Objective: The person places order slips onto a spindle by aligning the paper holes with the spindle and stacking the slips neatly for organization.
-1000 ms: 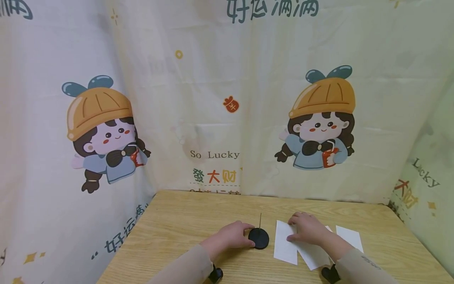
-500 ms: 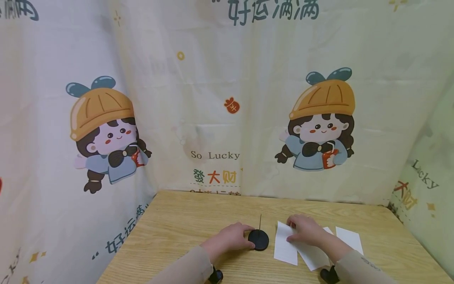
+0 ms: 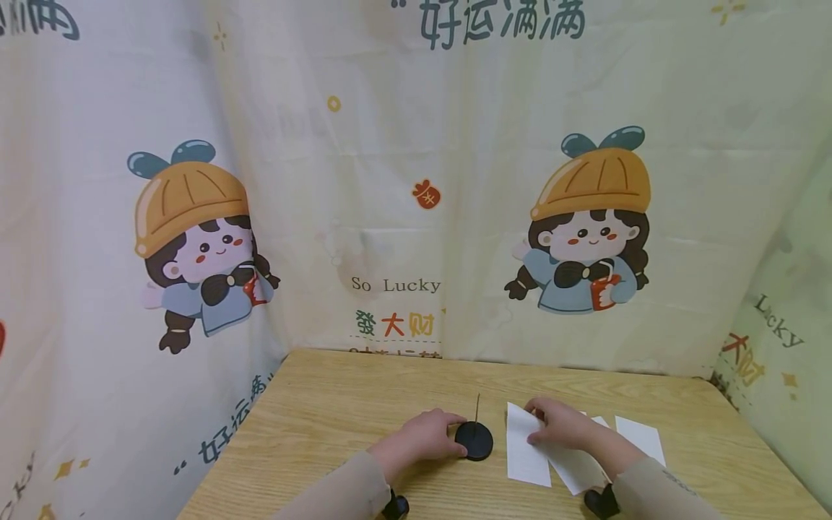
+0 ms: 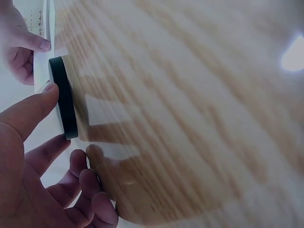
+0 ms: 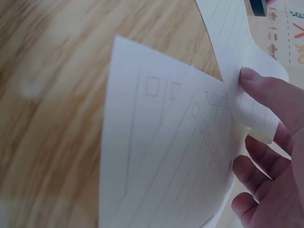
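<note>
A bill spike with a round black base (image 3: 474,442) and a thin upright needle stands on the wooden table. My left hand (image 3: 425,433) grips the base's edge between thumb and fingers; the left wrist view shows the thumb on the base (image 4: 65,99) from the side. To the right, my right hand (image 3: 564,425) pinches a white slip of paper (image 3: 528,451) near its far end. Thin ruled lines mark that slip (image 5: 232,45) in the right wrist view, where it bends at the fingers. Another slip (image 5: 156,128) with printed boxes and lines lies beneath and beside it.
More white slips (image 3: 575,473) lie under the right forearm, partly hidden by it, and one slip (image 3: 642,435) lies farther right. Behind the wooden table (image 3: 351,383) hangs a printed cloth (image 3: 383,238), which also covers both sides.
My right hand has lifted the slip's far end slightly, and the slip has shifted a little to the right. My left hand stays at the spike's base.
</note>
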Available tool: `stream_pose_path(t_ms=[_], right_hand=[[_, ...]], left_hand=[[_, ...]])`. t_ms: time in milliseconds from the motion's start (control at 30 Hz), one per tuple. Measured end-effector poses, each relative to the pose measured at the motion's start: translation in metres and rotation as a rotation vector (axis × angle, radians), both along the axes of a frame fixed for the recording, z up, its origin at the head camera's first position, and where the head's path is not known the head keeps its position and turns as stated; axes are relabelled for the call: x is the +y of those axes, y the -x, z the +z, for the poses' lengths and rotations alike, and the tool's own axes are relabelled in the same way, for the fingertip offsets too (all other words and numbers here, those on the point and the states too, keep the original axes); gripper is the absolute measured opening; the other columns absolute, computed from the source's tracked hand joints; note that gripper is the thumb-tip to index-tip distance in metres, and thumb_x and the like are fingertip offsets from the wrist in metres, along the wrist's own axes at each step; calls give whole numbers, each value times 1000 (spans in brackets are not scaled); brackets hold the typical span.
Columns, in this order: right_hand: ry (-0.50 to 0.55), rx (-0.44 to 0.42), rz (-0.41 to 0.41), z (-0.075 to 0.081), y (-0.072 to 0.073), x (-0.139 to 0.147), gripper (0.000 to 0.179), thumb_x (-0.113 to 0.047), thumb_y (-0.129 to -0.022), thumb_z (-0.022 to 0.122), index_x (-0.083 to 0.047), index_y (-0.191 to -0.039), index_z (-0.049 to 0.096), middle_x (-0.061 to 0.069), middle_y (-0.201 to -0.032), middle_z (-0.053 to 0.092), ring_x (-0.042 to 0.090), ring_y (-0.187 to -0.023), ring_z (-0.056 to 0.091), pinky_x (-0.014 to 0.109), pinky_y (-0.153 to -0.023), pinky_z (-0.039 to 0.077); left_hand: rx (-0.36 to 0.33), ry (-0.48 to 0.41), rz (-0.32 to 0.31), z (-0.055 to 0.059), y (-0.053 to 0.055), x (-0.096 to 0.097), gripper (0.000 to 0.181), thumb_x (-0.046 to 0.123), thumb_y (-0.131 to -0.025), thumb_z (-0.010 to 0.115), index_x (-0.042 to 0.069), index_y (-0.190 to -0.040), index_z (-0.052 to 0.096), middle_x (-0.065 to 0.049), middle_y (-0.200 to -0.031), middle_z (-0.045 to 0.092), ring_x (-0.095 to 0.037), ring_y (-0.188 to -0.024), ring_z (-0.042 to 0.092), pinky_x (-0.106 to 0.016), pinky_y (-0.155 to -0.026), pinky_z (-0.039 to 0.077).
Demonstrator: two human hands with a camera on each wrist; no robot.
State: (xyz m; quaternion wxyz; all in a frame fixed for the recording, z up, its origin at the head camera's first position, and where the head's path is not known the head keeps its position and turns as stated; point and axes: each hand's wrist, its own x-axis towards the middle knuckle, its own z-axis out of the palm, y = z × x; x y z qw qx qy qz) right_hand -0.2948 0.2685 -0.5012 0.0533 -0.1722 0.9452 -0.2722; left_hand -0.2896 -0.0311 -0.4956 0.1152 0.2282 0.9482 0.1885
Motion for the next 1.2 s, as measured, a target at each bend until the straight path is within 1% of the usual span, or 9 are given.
stream_pose_path(t_ms=[100,267,400,567,733,800,900,1033,1200], right_hand=[[3,11,6,1,0,1,47,-24,-73,88,-10,-109,61,3,-96,55,19,-85,51,38,-75,45],[1,31,6,-1,1,3,52,-27,-72,89,-8,-112,60,3,-105,56,20,-93,53,41,-82,46],[15,31,-16,-3,1,3,56,-26,-71,89,-6,-115,59,6,-108,57,23,-97,54,44,-85,46],[28,20,-42,-4,1,4,60,-25,-69,90,-7,-116,58,10,-112,57,29,-103,56,49,-88,46],[41,0,-80,-4,2,5,56,-23,-71,90,-11,-115,58,11,-115,58,34,-109,56,53,-91,45],[51,2,-90,-5,3,6,53,-21,-71,89,-11,-114,59,11,-114,59,32,-107,57,51,-89,46],[63,9,-99,-6,4,7,47,-18,-73,88,-12,-112,61,9,-107,61,25,-93,57,45,-81,47],[72,23,-116,-9,4,8,38,-11,-79,82,-14,-111,63,5,-95,57,18,-79,50,37,-70,43],[108,74,-116,-7,3,10,30,-4,-85,74,-13,-112,65,2,-88,54,17,-76,48,32,-64,41]], left_hand=[[0,1,2,-1,0,0,54,42,-81,80,33,-132,63,0,-100,63,-16,-94,60,-37,-83,48],[6,3,11,-2,1,1,55,44,-80,80,32,-131,64,-2,-104,64,-20,-98,61,-38,-84,49],[13,0,14,-2,0,1,55,44,-80,80,32,-131,64,-2,-106,64,-21,-100,61,-38,-84,49],[20,-2,11,-2,-1,0,54,44,-81,80,33,-131,64,-2,-106,63,-20,-99,61,-38,-83,48],[18,-5,11,-2,-2,-1,54,44,-81,80,33,-131,64,-2,-105,63,-19,-97,61,-38,-83,48],[16,-7,11,-2,-2,-1,55,44,-81,80,32,-131,63,-2,-103,63,-18,-95,60,-37,-81,48],[14,-12,11,0,-3,-1,55,43,-81,80,31,-132,64,-1,-100,62,-16,-91,60,-37,-80,48],[9,-22,8,2,-5,-2,55,42,-81,80,30,-131,63,-1,-100,62,-16,-91,59,-37,-80,48],[13,-29,8,3,-5,-1,55,42,-81,80,30,-131,63,-1,-101,62,-17,-92,59,-37,-81,48]])
